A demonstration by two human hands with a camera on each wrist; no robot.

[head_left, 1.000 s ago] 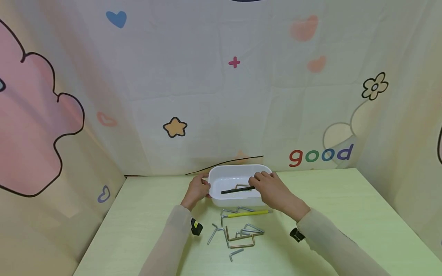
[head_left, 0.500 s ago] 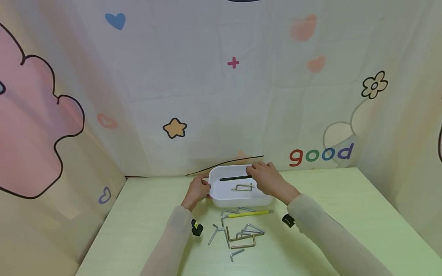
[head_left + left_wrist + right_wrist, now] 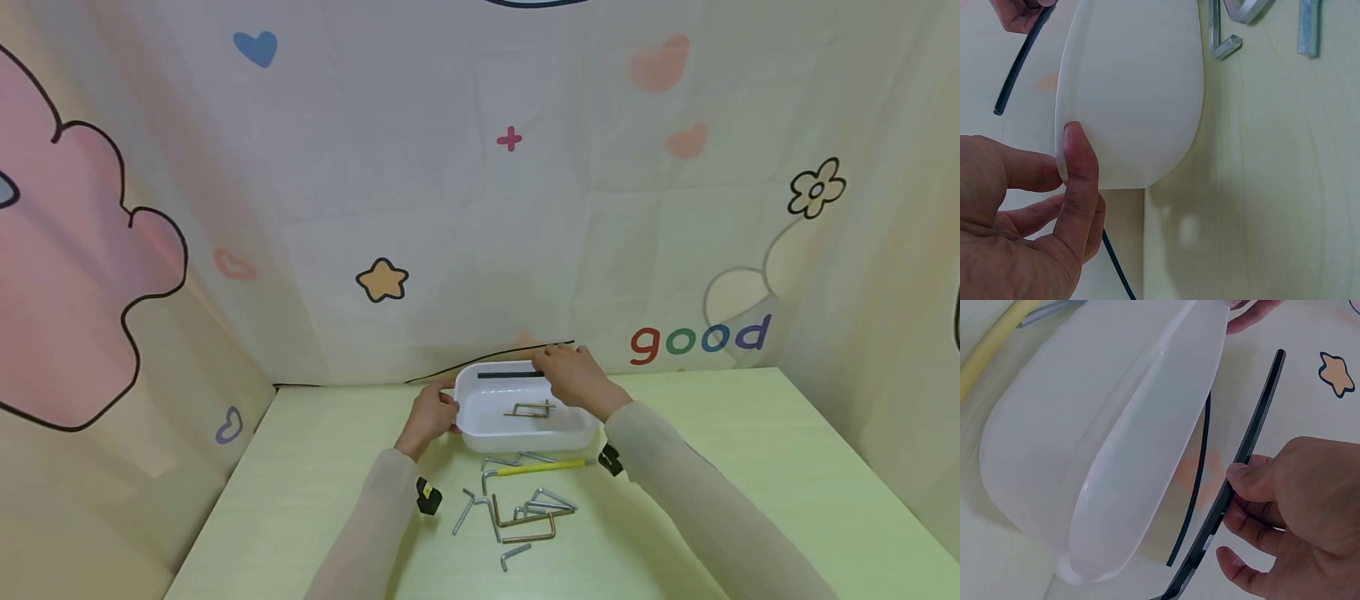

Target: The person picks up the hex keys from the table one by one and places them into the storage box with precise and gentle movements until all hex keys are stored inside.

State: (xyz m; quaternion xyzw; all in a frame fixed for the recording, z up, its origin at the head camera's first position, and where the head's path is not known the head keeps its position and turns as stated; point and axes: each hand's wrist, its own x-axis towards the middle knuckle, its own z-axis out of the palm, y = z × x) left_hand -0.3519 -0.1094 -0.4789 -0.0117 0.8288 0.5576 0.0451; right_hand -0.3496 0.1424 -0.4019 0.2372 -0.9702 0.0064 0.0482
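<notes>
black key (image 3: 510, 375) held above tub (image 3: 483, 414)

the key is pinched by the right hand (image 3: 576, 377), seen against the tub's far rim, its free end pointed leftward. the tub's left end is pinched by the left hand (image 3: 431, 413); both sleeves (image 3: 363, 517) are stretched forward. brass rods (image 3: 530, 415) are held inside. in the right wrist view the key's lower end is cut off, the tub's floor hidden.

Hex keys (image 3: 525, 521) before the tub (image 3: 517, 443)

Black hex key (image 3: 1260, 412), white tub (image 3: 525, 440)
</notes>
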